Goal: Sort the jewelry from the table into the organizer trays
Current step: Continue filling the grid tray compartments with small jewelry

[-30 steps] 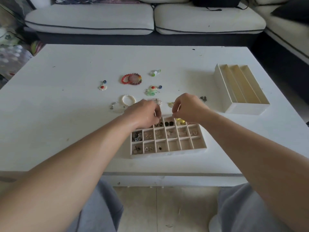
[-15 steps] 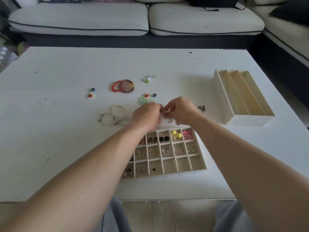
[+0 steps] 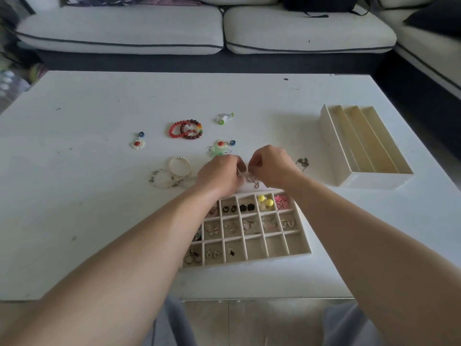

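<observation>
A cream grid organizer tray (image 3: pixel 300 253) lies at the table's near edge, with earrings in several of its cells. Just beyond its far rim, my left hand (image 3: pixel 219 174) and my right hand (image 3: pixel 270 166) are close together, fingers curled, both pinching a small silvery dangling earring (image 3: pixel 252 181) that hangs between them. Loose on the table beyond are red and dark bead bracelets (image 3: pixel 185 129), a pearl bracelet (image 3: pixel 179 166), a clear bead bracelet (image 3: pixel 163 180), flower earrings (image 3: pixel 219 148), another flower earring (image 3: pixel 137 143) and a small dark piece (image 3: pixel 302 163).
A cream tray with three long slots (image 3: pixel 335 151) stands at the right of the white table (image 3: pixel 74 208). A green and white piece (image 3: pixel 225 118) lies further back. A grey sofa (image 3: pixel 124 31) runs along the far side.
Both hands have drawn together beyond the tray's far rim and now hold the small earring between them. The view has shifted, so the tray appears nearer and lower.
</observation>
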`<state>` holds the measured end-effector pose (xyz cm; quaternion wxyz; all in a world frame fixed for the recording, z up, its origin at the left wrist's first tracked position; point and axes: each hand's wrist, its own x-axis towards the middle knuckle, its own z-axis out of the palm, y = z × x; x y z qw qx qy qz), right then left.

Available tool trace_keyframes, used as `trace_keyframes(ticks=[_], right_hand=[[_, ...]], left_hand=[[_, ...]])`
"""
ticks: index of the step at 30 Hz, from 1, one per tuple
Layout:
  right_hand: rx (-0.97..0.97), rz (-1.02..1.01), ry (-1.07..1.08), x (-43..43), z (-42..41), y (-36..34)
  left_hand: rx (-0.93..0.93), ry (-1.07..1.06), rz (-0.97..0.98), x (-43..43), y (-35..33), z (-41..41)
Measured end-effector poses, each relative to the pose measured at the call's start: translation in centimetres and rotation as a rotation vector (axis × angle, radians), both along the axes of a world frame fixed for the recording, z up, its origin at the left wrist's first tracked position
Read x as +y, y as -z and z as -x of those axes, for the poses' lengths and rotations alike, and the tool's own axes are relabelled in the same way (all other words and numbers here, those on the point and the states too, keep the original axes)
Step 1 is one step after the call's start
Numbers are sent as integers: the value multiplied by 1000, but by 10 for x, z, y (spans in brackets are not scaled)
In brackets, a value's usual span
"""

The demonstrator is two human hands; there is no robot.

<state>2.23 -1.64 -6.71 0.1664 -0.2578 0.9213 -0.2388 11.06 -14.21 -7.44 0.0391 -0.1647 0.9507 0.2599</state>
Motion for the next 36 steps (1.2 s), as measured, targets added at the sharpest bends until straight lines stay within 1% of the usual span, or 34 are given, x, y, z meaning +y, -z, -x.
trace_keyframes(ticks=[2, 4, 6, 9, 12, 16, 19, 22, 24, 28, 31, 34, 36], right_hand=[[-19, 54, 34, 5, 4, -6], [-51, 99, 50, 9, 4, -12], [-136, 172, 69, 13, 3, -16], [-285, 340, 114, 16, 1, -22], [-433, 515, 177, 19, -2, -27], [-599, 655, 209, 22, -9, -30], [-717, 735, 269, 21, -16, -34], [-761, 762, 285, 22, -24, -41], [-718, 728, 245, 24, -30, -46], [-464, 571, 175, 27, -42, -52], [-317, 488, 98, 33, -50, -53], [-194, 417, 32, 39, -59, -55], [-173, 383, -3, 42, -63, -58]], left_hand=[[2, -39, -49, -3, 1, 2], [29, -70, -168, -4, 2, 4], [85, -96, -323, -3, -1, 6], [169, -148, -551, -1, -10, 5], [194, -195, -682, -2, -19, 2], [189, -191, -693, -4, -26, -3], [255, -185, -625, -4, -29, -7], [326, -215, -603, -4, -34, -11], [336, -222, -600, -3, -37, -15], [292, -181, -561, 1, -41, -25], [247, -157, -539, 6, -44, -35], [183, -197, -656, 14, -48, -49], [141, -236, -724, 17, -49, -58]])
